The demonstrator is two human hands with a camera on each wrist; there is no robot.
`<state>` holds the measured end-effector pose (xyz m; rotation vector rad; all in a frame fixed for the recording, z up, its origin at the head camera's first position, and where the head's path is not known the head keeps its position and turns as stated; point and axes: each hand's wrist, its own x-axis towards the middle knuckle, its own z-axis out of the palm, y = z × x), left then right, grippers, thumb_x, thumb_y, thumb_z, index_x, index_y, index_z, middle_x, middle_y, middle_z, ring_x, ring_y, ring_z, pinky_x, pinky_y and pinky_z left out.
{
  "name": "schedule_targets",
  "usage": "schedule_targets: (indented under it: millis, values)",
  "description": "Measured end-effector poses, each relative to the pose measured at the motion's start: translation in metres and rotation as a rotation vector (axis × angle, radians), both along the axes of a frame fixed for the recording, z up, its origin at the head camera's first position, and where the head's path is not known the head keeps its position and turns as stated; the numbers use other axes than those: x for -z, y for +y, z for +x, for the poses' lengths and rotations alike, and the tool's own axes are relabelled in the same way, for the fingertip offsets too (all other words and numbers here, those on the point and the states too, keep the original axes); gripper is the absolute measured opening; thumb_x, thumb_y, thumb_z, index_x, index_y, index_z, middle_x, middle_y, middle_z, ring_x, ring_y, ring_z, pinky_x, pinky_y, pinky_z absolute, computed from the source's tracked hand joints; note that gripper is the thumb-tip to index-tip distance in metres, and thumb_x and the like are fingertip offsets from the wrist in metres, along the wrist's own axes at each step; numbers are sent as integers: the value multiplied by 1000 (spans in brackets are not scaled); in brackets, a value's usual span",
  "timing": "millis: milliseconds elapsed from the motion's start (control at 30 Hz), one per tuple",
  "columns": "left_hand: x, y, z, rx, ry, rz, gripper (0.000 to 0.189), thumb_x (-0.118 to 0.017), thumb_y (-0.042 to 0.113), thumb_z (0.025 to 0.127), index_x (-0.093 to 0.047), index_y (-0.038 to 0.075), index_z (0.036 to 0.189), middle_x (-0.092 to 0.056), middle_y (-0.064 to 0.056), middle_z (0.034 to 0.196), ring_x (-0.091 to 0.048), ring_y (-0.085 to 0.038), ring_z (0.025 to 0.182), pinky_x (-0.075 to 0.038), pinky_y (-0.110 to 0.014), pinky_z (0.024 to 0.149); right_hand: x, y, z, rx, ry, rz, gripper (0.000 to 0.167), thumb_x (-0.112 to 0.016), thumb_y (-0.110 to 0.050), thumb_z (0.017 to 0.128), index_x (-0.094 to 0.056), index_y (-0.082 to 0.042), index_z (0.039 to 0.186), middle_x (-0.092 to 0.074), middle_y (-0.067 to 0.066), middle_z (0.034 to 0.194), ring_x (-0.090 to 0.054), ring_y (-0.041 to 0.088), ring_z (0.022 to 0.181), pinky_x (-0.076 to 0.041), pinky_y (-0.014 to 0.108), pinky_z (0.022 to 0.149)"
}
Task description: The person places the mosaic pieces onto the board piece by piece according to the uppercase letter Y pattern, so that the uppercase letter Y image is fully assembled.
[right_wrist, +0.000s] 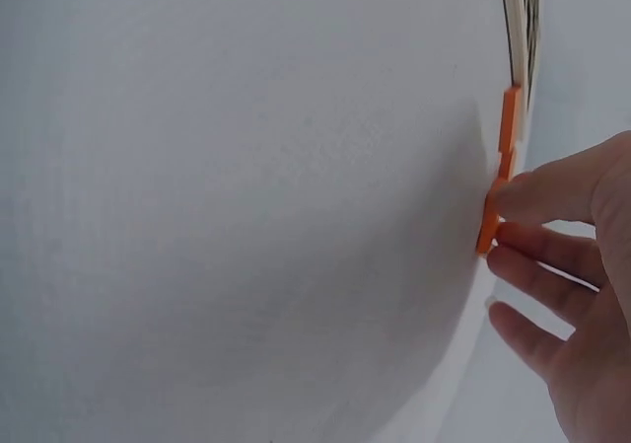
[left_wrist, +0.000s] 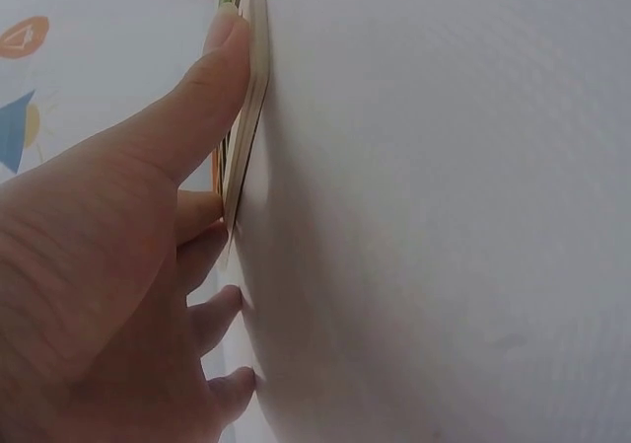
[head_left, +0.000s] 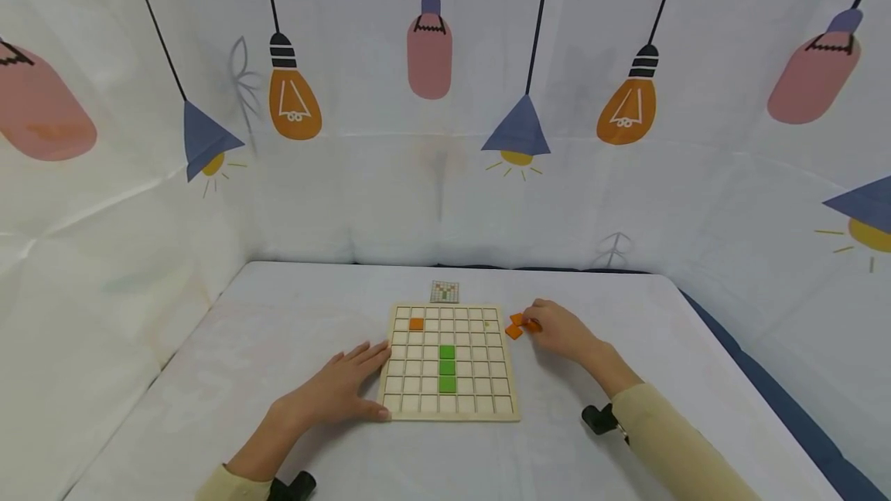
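A square wooden grid board (head_left: 480,407) lies flat on the table. One orange tile (head_left: 416,324) sits in its upper left, and three green tiles (head_left: 447,368) form a column near the middle. My left hand (head_left: 341,390) rests at the board's left edge, fingers spread, its thumb by the near corner; the left wrist view shows that thumb (left_wrist: 219,56) along the board's rim. Right of the board, my right hand (head_left: 562,331) pinches a loose orange tile (right_wrist: 487,232) between thumb and fingertips, low at the table surface. Other orange tiles (head_left: 513,332) lie beside it.
A small card with a grid pattern (head_left: 445,291) lies just beyond the board's far edge. The white-covered table (head_left: 313,308) extends around the board. Behind it hangs a white cloth (head_left: 376,199) printed with lamps and bulbs.
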<state>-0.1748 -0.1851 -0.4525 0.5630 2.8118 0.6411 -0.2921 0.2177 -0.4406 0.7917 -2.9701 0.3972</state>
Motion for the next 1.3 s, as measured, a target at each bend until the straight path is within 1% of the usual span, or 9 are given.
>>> schedule_targets:
  millis: [333,433,800,967,1100,1300]
  values:
    - [-2,0,1,-2,1,-5,105,-76,64,74,-32,16,157,-29,1,165,-21,-35,154,-17,-67,119,3,4,-1,9,11,17,24,-67,5,84,-74,-9,102,-67,2,96,-59,15,86,-56,39,85]
    - [-2,0,1,-1,1,-4,104,-76,63,74,-33,17,157,-29,1,165,-21,-34,154,-17,-67,119,4,4,-3,19,0,24,25,-67,5,82,-73,-9,102,-66,1,97,-58,15,86,-56,39,86]
    - [-3,-2,1,8,-11,14,103,-76,62,75,-32,16,157,-29,0,165,-20,-35,154,-16,-68,119,4,4,-3,1,8,19,26,-68,9,78,-72,-9,97,-62,1,91,-54,16,83,-54,37,81]
    - [-5,-1,1,5,-13,10,103,-76,61,76,-31,16,157,-28,1,165,-20,-35,154,-16,-67,120,3,4,-3,3,11,31,27,-68,8,78,-71,-11,96,-60,0,89,-51,15,80,-51,34,76]
    - [-5,0,1,2,-5,4,102,-75,60,77,-31,17,157,-28,1,165,-20,-34,154,-16,-66,120,1,2,-1,5,6,37,26,-69,9,78,-69,-11,95,-59,1,88,-49,17,80,-49,34,74]
    - [-3,-1,1,-3,-13,8,102,-75,61,76,-32,17,157,-28,0,165,-19,-35,154,-16,-66,120,2,-1,0,1,19,73,22,-70,5,80,-68,-11,95,-57,1,88,-49,17,79,-48,32,72]
